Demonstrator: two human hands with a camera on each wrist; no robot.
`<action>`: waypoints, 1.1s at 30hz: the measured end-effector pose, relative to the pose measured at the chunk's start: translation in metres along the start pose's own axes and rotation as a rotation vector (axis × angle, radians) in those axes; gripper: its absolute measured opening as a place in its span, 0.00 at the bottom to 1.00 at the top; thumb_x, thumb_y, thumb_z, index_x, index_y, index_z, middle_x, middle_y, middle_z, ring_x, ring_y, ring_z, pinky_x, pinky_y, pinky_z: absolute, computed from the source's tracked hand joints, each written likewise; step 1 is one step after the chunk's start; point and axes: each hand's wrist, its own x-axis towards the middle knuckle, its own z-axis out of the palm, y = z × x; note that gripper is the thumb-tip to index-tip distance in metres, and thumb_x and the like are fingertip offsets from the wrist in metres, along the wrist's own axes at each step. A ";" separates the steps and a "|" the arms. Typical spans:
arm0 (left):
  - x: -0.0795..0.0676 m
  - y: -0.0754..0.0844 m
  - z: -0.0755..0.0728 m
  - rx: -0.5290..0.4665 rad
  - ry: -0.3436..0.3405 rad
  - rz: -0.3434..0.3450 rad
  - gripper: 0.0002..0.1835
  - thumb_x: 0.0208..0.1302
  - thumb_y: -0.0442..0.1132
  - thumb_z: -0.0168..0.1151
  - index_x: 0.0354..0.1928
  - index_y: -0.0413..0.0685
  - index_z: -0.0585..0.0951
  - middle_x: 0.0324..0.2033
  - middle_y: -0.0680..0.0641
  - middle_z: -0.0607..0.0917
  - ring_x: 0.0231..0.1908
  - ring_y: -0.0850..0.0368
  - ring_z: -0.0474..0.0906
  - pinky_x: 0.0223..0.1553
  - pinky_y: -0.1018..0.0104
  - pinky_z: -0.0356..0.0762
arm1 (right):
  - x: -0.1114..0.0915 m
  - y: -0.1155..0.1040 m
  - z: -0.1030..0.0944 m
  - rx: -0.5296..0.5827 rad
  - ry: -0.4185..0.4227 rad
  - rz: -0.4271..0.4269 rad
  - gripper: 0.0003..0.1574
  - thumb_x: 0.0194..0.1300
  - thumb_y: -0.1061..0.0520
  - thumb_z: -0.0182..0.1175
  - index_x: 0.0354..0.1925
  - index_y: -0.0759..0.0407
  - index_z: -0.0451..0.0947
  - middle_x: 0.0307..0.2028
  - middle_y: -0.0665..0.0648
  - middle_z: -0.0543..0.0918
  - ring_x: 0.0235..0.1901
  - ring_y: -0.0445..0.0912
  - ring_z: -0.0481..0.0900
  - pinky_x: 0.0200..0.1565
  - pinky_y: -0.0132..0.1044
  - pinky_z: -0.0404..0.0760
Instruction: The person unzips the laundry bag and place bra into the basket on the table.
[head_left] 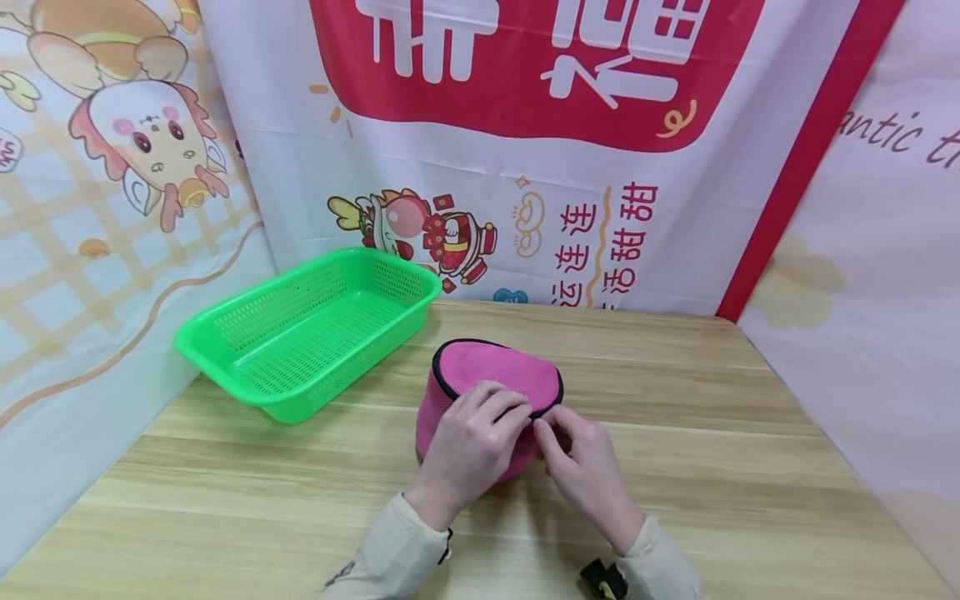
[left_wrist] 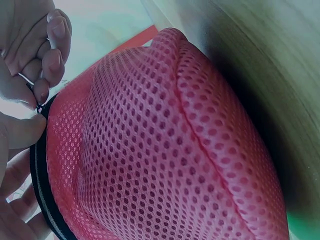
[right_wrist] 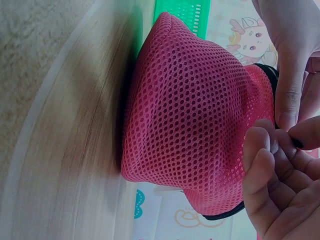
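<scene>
A pink mesh bag (head_left: 491, 367) with a black zipper edge (left_wrist: 42, 195) round its top stands upright on the table. My left hand (head_left: 471, 437) grips the near rim of this bag, its thumb pressing the mesh just under the zipper. Close beside it on the right, my right hand (head_left: 588, 467) pinches a small dark zipper pull (left_wrist: 34, 95) between thumb and fingers. The right wrist view shows the pull's dark tip (right_wrist: 297, 143) at those fingertips. The lid panel lies across the top, and the bag's inside is hidden.
A green perforated plastic basket (head_left: 307, 333) stands on the wooden table (head_left: 712, 467), left of and behind the bag. Printed cloth hangings (head_left: 480, 183) enclose the table at the back and on both sides.
</scene>
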 end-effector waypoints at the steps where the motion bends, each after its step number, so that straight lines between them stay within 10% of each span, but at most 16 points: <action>1: 0.000 0.000 0.000 0.003 0.000 0.001 0.09 0.57 0.34 0.58 0.38 0.44 0.83 0.37 0.49 0.81 0.41 0.55 0.71 0.48 0.66 0.69 | 0.000 0.000 0.000 -0.004 0.004 -0.004 0.13 0.65 0.57 0.51 0.23 0.56 0.72 0.16 0.50 0.75 0.12 0.36 0.70 0.13 0.30 0.71; 19: 0.000 0.001 0.000 0.018 0.000 0.009 0.08 0.56 0.34 0.57 0.36 0.46 0.84 0.35 0.51 0.81 0.40 0.55 0.71 0.47 0.66 0.70 | 0.000 0.000 0.001 -0.088 0.106 -0.096 0.16 0.59 0.63 0.56 0.18 0.47 0.69 0.13 0.38 0.70 0.11 0.34 0.66 0.13 0.25 0.65; 33: 0.000 0.003 0.000 0.030 0.039 0.014 0.07 0.55 0.34 0.60 0.34 0.46 0.84 0.34 0.51 0.81 0.39 0.56 0.72 0.44 0.66 0.72 | 0.000 0.001 -0.003 -0.104 0.171 -0.006 0.15 0.57 0.64 0.56 0.17 0.50 0.70 0.12 0.39 0.70 0.12 0.36 0.67 0.12 0.28 0.65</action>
